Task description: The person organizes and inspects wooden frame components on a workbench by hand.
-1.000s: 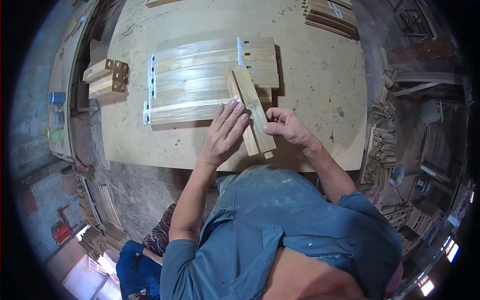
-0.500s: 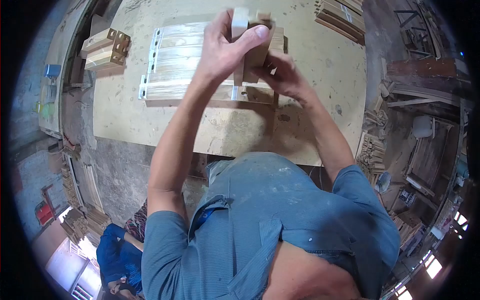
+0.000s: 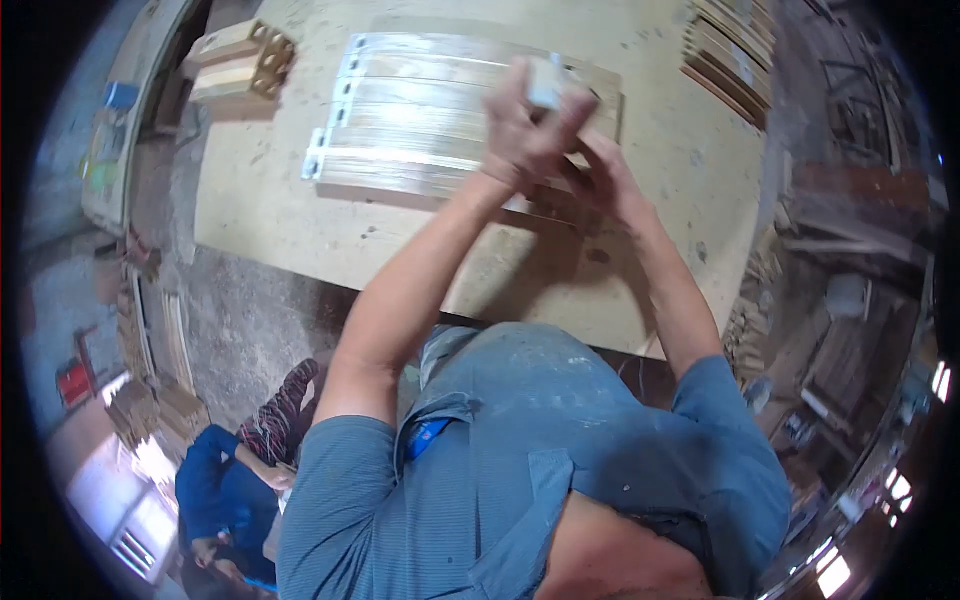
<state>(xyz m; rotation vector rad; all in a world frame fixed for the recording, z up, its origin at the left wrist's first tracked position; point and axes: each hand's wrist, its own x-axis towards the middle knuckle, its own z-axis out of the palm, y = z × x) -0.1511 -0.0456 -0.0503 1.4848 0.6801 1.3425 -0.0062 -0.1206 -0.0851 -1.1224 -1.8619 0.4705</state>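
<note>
My left hand [image 3: 530,130] is wrapped round a short wooden block [image 3: 547,82], whose pale end shows between thumb and fingers. Close beside it on the right, my right hand [image 3: 608,180] has its fingers bent at the block's lower part; motion blur hides its exact contact. Both hands are over the right end of a row of light wooden slats [image 3: 420,115] lying side by side on the table. Whitish slotted ends line the slats' left side.
The pale worktable [image 3: 270,215] carries stacked wooden blocks [image 3: 240,65] at its left and a pile of slats [image 3: 730,60] at the back right. A seated person in blue [image 3: 225,485] is at the lower left. More timber [image 3: 165,405] stands beyond them.
The view has shifted, so the table contents appear further right. The block between my hands has turned, now showing its end rather than its long side.
</note>
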